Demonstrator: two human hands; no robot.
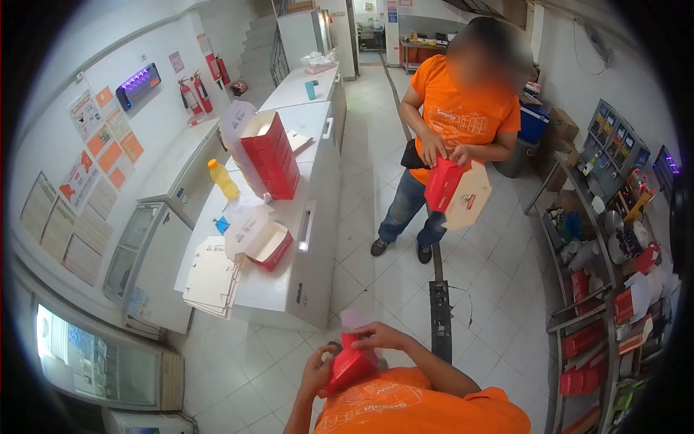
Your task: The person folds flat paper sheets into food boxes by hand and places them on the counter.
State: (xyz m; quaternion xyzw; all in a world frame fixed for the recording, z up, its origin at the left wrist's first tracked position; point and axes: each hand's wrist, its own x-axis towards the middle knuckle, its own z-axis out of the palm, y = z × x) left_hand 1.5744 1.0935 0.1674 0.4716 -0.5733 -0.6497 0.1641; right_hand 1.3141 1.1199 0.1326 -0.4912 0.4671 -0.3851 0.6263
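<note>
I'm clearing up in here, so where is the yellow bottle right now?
In the head view, the yellow bottle is left of centre on the white counter, just left of the stacked red boxes and beyond the single open red box.

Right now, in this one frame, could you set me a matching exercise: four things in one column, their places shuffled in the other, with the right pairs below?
Things
1. Yellow bottle
2. Pale flat boards
3. Fire extinguishers
4. Wearer's red carton

Places
A. By the white wall at the left of the picture
B. Between the wearer's left hand and right hand
C. On the white worktop, beside the tall red box stack
D. In a pile at the worktop's near end

Right pairs: 1-C, 2-D, 3-A, 4-B
</note>
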